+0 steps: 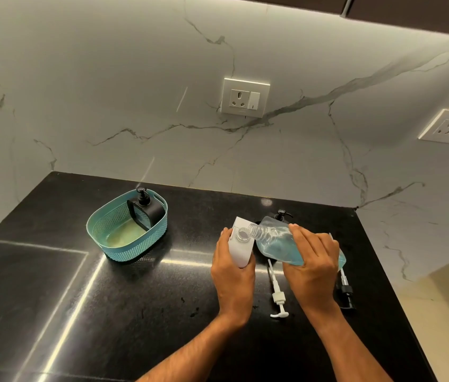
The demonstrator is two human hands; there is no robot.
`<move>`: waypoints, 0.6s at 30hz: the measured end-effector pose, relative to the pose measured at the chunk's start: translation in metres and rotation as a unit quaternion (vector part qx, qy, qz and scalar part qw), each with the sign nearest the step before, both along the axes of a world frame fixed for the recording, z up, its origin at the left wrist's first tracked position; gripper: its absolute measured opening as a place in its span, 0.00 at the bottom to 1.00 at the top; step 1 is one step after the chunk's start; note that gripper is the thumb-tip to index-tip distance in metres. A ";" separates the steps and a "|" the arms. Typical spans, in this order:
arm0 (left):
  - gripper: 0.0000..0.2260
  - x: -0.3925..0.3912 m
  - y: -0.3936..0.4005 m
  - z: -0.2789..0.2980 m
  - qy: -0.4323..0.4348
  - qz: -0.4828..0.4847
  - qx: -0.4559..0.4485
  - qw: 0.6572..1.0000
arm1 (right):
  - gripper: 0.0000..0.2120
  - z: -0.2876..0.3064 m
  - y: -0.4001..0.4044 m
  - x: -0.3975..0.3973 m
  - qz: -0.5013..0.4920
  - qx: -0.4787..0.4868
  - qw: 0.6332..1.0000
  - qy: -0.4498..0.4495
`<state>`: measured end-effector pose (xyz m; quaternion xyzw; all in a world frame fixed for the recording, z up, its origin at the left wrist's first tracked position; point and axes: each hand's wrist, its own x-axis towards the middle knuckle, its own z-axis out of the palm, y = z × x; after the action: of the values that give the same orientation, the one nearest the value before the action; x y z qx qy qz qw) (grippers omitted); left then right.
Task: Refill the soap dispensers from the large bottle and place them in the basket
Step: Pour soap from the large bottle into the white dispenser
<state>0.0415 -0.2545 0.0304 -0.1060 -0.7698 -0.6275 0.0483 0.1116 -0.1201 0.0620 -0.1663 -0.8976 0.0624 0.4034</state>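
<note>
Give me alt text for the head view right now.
The right hand tips the large bottle of blue soap into an open white dispenser held by the left hand. A black dispenser sits in the teal basket; two pumps lie on the black counter.

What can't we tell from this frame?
- Fill level in the white dispenser: opaque wall, left hand wraps it.
- Black dispenser behind the bottle: only its pump top shows.
- Whether soap flows at the bottle mouth: too small.
- Right hand covers the bottle's base.
</note>
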 end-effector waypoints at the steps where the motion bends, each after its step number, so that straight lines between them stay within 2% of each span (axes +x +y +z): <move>1: 0.35 0.000 0.000 -0.001 -0.001 0.000 -0.001 1.000 | 0.29 0.000 0.000 0.000 -0.001 0.002 1.000 -0.002; 18: 0.32 0.003 -0.001 0.003 -0.009 -0.002 0.022 1.000 | 0.36 0.005 0.002 -0.005 0.001 0.045 0.999 -0.016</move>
<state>0.0445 -0.2559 0.0332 -0.1007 -0.7563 -0.6450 0.0428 0.1068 -0.1182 0.0672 -0.1482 -0.9059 0.0193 0.3963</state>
